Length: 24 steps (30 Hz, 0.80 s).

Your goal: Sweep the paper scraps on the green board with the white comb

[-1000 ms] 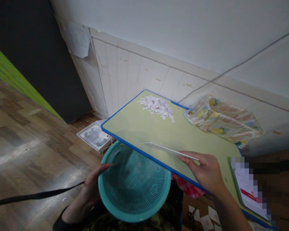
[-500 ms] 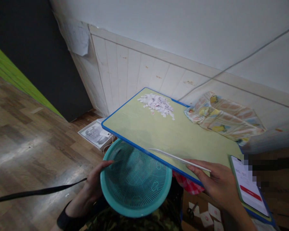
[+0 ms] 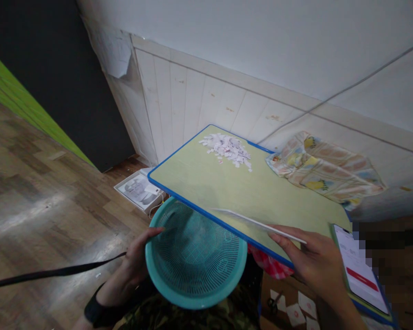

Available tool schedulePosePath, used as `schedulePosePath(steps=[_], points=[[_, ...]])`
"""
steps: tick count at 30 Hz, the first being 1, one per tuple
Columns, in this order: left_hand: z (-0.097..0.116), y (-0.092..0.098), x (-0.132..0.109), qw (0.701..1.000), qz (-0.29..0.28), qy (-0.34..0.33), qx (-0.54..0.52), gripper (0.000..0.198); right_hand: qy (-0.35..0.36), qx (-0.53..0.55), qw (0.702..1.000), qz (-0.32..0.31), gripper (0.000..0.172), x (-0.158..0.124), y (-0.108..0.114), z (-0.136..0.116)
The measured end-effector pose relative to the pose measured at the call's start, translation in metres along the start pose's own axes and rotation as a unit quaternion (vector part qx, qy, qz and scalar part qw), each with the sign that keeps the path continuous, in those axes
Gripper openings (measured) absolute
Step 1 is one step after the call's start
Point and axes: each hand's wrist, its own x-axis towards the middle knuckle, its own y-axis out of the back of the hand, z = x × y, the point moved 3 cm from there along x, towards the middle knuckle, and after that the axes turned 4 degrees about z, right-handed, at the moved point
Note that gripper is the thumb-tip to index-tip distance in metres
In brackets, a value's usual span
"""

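Note:
My left hand (image 3: pixel 137 252) is closed on the left rim of a turquoise plastic colander (image 3: pixel 196 300), thumb over the edge. The colander is tilted toward me below the table's front edge, and nothing shows inside it. My right hand (image 3: pixel 313 256) grips a long, thin white strip (image 3: pixel 254 222), seen nearly edge-on, so its exact kind is unclear. This strip lies low over the front part of the pale-green table (image 3: pixel 189 176), close to its blue edge. Farther back on the table is a heap of small white paper pieces (image 3: pixel 227 147).
A patterned cloth (image 3: pixel 330 172) lies at the table's back right, against the wall. The phone (image 3: pixel 359 270) rests on the right end. Beneath are scissors (image 3: pixel 272 303) and several paper squares (image 3: pixel 296 315). An open white box (image 3: pixel 137 190) sits on the floor at left.
The whole view has shifted slightly. Both hands keep their holds, and the paper heap looks the same.

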Motion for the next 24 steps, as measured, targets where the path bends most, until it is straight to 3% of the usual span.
schedulePosePath(steps=[4,8,24], points=[[0.002,-0.002,-0.001,1.000,-0.001,0.000,0.002,0.029,-0.010,-0.004,0.999,0.043,0.019,0.010,-0.021,-0.004],[0.004,-0.001,0.001,1.000,0.002,-0.011,-0.007,0.031,0.012,0.043,0.999,0.014,0.023,0.016,-0.038,-0.009],[0.002,0.006,0.005,0.999,-0.031,-0.014,-0.005,0.019,0.027,0.065,0.997,-0.020,0.022,0.015,-0.030,-0.011]])
